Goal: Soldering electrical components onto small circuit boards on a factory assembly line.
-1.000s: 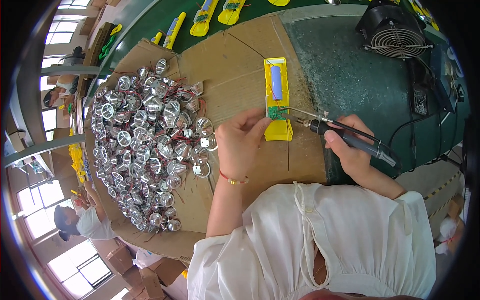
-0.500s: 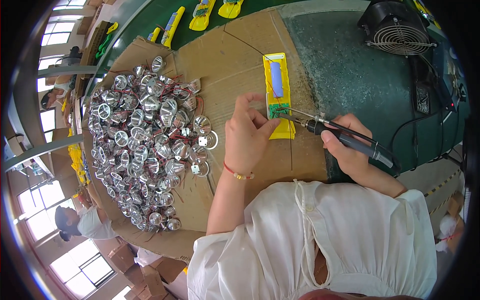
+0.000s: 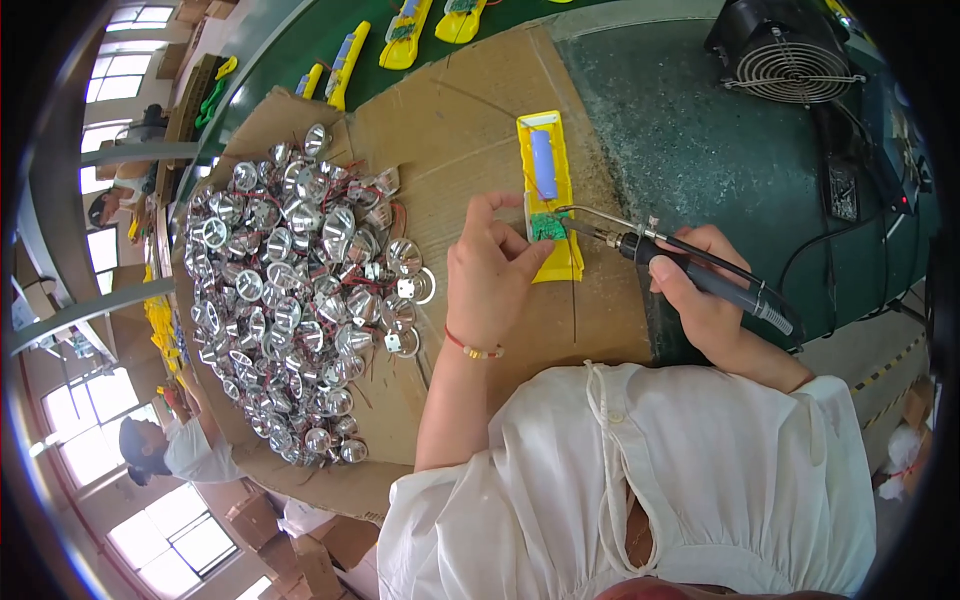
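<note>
My right hand [image 3: 705, 295] grips a soldering iron [image 3: 700, 280] with a black handle and a thin metal feed tube along it. Its tip reaches the green circuit board [image 3: 548, 227] in a yellow plastic housing [image 3: 563, 262]. A blue cylindrical battery cell [image 3: 543, 165] lies in the housing's far half. From the left, my left hand [image 3: 490, 265] holds the housing's edge beside the board, thumb at the board's near corner; some fingertips are hidden. A thin dark wire [image 3: 575, 310] runs from the housing toward me.
Cardboard [image 3: 440, 130] lies under the work. Many silver reflector cups [image 3: 285, 310] with red wires are heaped at left. More yellow housings [image 3: 403, 40] lie beyond on the green table. A black fan [image 3: 785, 60] stands far right, near cables. A co-worker [image 3: 190, 450] is at far left.
The soldering iron's tip has shifted slightly up and away from the board's near part. The housing appears a little more to the left, and the view has shifted slightly.
</note>
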`<state>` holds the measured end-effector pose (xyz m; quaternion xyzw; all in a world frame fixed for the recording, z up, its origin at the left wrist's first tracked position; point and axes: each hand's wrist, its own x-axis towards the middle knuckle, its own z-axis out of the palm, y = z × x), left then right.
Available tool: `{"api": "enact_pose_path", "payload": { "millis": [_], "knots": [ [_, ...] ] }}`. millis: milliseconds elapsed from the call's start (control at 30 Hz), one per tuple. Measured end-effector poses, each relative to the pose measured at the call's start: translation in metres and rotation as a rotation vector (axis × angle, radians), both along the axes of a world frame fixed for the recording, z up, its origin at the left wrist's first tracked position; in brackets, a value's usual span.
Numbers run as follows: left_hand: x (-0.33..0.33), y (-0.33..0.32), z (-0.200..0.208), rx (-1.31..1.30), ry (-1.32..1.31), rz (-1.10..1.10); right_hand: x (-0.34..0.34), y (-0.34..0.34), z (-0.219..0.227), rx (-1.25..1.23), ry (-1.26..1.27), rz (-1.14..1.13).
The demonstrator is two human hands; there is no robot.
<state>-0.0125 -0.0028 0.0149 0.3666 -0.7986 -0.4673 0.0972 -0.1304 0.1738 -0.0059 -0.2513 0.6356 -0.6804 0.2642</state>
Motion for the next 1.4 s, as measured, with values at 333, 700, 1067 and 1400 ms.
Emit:
{"api": "enact_pose_path", "payload": {
  "millis": [333, 700, 1067, 1400],
  "knots": [
    [0.013, -0.011, 0.018, 0.102, -0.176, 0.058, -0.039, 0.047, -0.014, 0.076, 0.147, -0.153],
    [-0.092, -0.059, 0.011, -0.454, -0.192, -0.021, -0.059, 0.053, -0.017, 0.061, 0.155, -0.153],
    [-0.167, -0.061, 0.017, 0.387, -0.003, -0.317, -0.066, 0.052, -0.024, 0.076, -0.019, -0.235],
    [-0.35, -0.114, 0.017, -0.176, 0.055, -0.462, -0.061, 0.047, -0.023, 0.089, -0.079, -0.264]
  ]
}}
